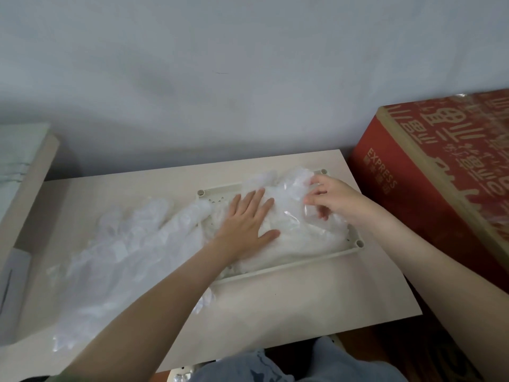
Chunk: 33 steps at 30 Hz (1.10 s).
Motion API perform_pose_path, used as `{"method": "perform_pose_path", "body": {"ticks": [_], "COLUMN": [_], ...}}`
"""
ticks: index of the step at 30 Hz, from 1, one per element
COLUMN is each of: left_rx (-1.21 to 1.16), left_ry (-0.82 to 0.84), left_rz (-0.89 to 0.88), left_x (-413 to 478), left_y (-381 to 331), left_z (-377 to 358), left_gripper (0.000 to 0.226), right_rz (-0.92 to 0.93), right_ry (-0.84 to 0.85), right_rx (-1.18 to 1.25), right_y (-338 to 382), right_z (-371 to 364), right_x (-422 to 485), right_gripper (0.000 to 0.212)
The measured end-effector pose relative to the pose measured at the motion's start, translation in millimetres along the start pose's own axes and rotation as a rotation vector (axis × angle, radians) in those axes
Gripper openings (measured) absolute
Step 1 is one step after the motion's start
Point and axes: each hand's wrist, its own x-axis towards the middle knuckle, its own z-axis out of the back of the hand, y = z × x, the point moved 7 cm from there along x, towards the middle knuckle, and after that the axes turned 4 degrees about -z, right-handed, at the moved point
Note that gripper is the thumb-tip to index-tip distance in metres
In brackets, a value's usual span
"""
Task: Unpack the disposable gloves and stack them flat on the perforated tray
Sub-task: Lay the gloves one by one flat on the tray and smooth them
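Observation:
A cream perforated tray (289, 267) lies on the small beige table (303, 304), right of centre. A pile of clear disposable gloves (300, 238) covers most of it. My left hand (248, 219) presses flat on that pile with fingers spread. My right hand (330, 199) pinches the edge of a clear glove (294, 186) at the tray's far right corner. More loose gloves (115, 252) spread over the table to the left of the tray.
A large red cardboard box (440, 175) stands right of the table, close to my right forearm. A beige ledge (33, 188) with pale items borders the left side. A grey wall (248, 78) rises behind. My knees sit below the table's near edge.

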Motion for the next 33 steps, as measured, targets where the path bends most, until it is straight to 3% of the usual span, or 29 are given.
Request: {"method": "perform_pose_path", "body": {"ticks": [6,12,15,18,22,26,33], "left_rx": [0.019,0.007,0.007,0.003,0.007,0.015,-0.082], "left_ry": [0.097,0.086,0.098,0.108,0.110,0.103,0.104], "left_rz": [0.056,0.059,0.061,0.071,0.078,0.073,0.056], "left_x": [0,1,0,1,1,2,2], "left_y": [1,0,-1,2,1,2,0], "left_z": [-5,-4,-4,-7,-7,-8,4], "left_gripper": [0.086,0.085,0.085,0.089,0.090,0.086,0.093], "right_rz": [0.039,0.066,0.001,-0.091,-0.138,-0.146,-0.061], "right_ry": [-0.153,-0.315,-0.196,-0.054,-0.008,0.031,0.110], "right_rx": [-0.053,-0.023,-0.092,-0.327,-0.520,-0.584,-0.309], "right_y": [0,-2,-4,-14,-27,-30,-8], "right_z": [25,39,28,15,9,4,1], "right_x": [-7,-15,-17,-19,-15,-15,-25], "right_gripper": [0.034,0.031,0.047,0.065,0.086,0.077,0.046]}}
